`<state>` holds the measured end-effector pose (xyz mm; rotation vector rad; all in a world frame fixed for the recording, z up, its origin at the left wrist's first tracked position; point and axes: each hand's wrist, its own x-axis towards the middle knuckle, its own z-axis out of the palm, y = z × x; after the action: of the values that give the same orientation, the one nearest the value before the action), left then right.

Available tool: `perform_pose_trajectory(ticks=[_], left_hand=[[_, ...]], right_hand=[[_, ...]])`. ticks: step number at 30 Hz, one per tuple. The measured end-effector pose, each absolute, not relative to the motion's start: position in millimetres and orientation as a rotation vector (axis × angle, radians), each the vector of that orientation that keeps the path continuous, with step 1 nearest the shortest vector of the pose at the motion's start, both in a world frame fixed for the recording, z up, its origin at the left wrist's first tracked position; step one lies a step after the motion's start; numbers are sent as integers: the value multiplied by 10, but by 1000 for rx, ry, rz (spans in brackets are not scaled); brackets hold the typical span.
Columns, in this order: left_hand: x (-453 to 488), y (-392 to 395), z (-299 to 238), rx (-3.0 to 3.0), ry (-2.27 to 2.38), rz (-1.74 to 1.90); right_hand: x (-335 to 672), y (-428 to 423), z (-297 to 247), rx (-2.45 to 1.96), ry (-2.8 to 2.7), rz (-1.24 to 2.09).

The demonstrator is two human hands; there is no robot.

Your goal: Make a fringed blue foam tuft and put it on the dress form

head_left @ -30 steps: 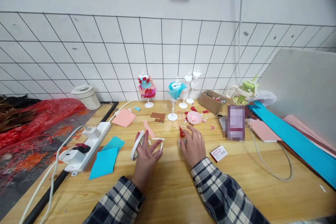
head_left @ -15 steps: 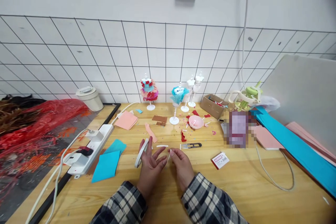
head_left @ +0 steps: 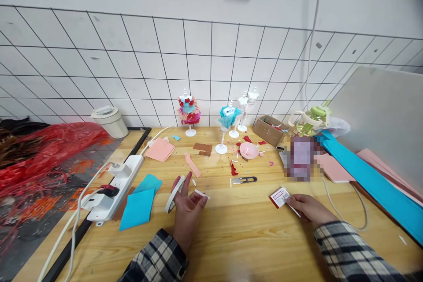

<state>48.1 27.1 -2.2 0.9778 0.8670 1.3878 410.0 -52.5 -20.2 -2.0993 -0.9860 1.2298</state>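
My left hand (head_left: 187,207) is raised over the table with its fingers curled through a roll of white tape (head_left: 175,194). By its fingers lies a short white strip (head_left: 202,194); I cannot tell if it touches the hand. Over on the right, my right hand (head_left: 310,208) pinches a thin white strip (head_left: 293,208) at the edge of a small white and red card (head_left: 278,197). Black-handled thread snips (head_left: 245,180) lie between the hands. A small dress form wrapped in blue paper (head_left: 228,116) stands behind them.
A decorated dress form (head_left: 189,110) stands at the back, with a pink dish (head_left: 248,150) and a cardboard box (head_left: 269,130) to its right. Blue paper (head_left: 137,209) and a power strip (head_left: 115,189) lie left. A long blue sheet (head_left: 373,180) runs along the right.
My right hand has moved away from the left hand, far to the right, to the small card. The left hand stays near its place with the tape roll. The view has shifted slightly.
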Motion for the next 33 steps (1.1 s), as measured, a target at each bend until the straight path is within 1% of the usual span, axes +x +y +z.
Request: perform_pose_trajectory(ticks=[5, 9, 11, 14, 16, 18, 20, 22, 26, 33], left_hand=[[449, 289, -42, 953, 879, 1379], [429, 287, -33, 965, 866, 1370], [427, 284, -23, 988, 856, 1366], [433, 277, -22, 1012, 866, 1350], [445, 263, -38, 1041, 877, 1327], [461, 236, -63, 1083, 885, 1297], [478, 200, -89, 1123, 890, 1267], [488, 166, -103, 1177, 893, 1235], [488, 135, -97, 1292, 899, 1161], [473, 122, -144, 1309, 864, 1097]], right_hand=[[4116, -435, -214, -2115, -1065, 1201], [4163, -316, -183, -2281, -1116, 1145], [4203, -279, -118, -2465, -1233, 1012], [4147, -310, 72, -2708, -1329, 680], [3921, -379, 220, -2617, -1331, 492], [3516, -440, 330, -2332, -1386, 358], [3003, -451, 370, -1912, -1572, 538], [2515, -397, 343, -1653, -1659, 715], [1958, -191, 180, -1550, -1451, 891], [1850, -46, -50, -1438, -1209, 1129]])
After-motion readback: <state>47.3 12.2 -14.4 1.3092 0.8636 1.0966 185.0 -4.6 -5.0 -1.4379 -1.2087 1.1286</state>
